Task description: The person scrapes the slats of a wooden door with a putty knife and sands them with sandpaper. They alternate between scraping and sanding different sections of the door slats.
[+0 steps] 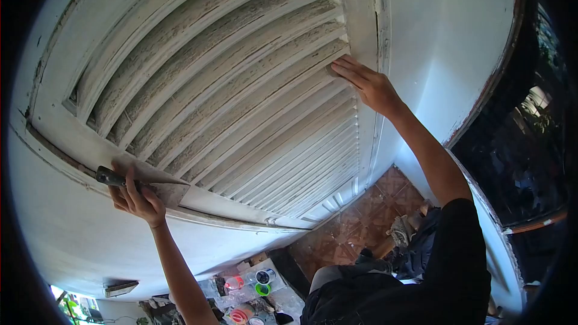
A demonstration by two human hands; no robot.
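My left hand [137, 200] is closed around the dark handle of a putty knife [170, 193]. Its wide, dusty triangular blade lies against the lower frame of a white louvered door [355, 12]. My right hand [368, 84] reaches up to the end of a slat [313, 77], by the door's side stile. Under its fingertips shows the edge of a small greyish-brown piece [331, 70], perhaps folded sandpaper; the fingers mostly hide it. Paint on the upper slats looks worn and dirty, while the slats farther down look smoother and whiter.
Below stands a plastic-covered surface with several containers, including a green-rimmed one [263, 289] and a red-lidded one [241, 314]. Reddish tile floor [349, 238] shows beneath. A white wall [445, 42] and dark window [512, 138] are on the right.
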